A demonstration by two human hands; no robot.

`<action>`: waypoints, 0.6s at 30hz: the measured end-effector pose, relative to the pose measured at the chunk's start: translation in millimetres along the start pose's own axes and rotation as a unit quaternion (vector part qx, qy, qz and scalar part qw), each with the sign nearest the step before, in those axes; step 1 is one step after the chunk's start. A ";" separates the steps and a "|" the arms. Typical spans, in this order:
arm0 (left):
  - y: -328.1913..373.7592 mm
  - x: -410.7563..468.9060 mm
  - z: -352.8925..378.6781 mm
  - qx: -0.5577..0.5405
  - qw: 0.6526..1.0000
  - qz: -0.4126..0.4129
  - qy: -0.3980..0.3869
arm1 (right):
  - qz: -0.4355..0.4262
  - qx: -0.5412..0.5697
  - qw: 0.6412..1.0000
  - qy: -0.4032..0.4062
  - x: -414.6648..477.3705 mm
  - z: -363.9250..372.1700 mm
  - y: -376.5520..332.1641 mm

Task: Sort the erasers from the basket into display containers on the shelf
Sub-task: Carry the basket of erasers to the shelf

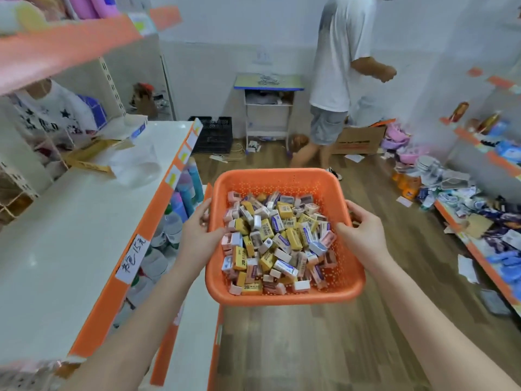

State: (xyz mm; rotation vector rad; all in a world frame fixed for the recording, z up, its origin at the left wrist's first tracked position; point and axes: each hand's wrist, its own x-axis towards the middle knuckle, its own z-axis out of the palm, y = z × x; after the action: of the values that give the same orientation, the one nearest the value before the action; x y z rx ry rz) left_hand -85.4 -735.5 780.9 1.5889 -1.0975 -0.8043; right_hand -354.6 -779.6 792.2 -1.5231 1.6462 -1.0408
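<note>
Two hands carry the load. The left hand (197, 230) and right hand (363, 235) each grip a side rim of the orange basket (282, 299), with fingers curled over the outside and thumbs hooked inside.

Position: the basket is in the lower centre of the frame, held in the air above the wooden floor (310, 348) and just right of the orange-edged shelf (70, 221) at left.

Contents: loose boxed erasers (276, 238) in yellow, white, pink and blue, heaped unevenly. None are sorted yet.

Step in hand, as judged: bring the basket to the shelf top and set it down.

Method notes:
- Keep both rims level, because the heap would slide if tilted.
- Clear the shelf lip before lowering.
- Land the basket on bare white surface, away from the clear plastic wrapper (135, 165).
- Free the hands only once the base sits flat.

A white lattice rack (17, 176) at the far left may be the display containers, but that cannot be confirmed. A second person (338, 66) stands upper right, well apart.
</note>
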 end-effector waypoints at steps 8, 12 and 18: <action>11.7 108.6 31.0 0.007 0.991 -0.040 0.128 | -0.034 0.040 0.994 -0.095 168.6 45.4 -24.2; 20.0 138.4 25.7 0.010 0.977 -0.066 0.202 | -0.073 0.036 0.980 -0.182 231.8 73.1 -54.7; 37.8 142.1 -18.0 -0.056 0.940 -0.090 0.324 | -0.132 0.015 0.939 -0.318 287.4 147.5 -119.8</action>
State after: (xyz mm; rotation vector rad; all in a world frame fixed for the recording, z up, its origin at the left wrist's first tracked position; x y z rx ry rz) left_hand -27.2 -864.5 824.7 1.6954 -0.4277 -0.3902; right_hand -199.9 -1083.2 843.2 -1.8437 0.9904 -0.5917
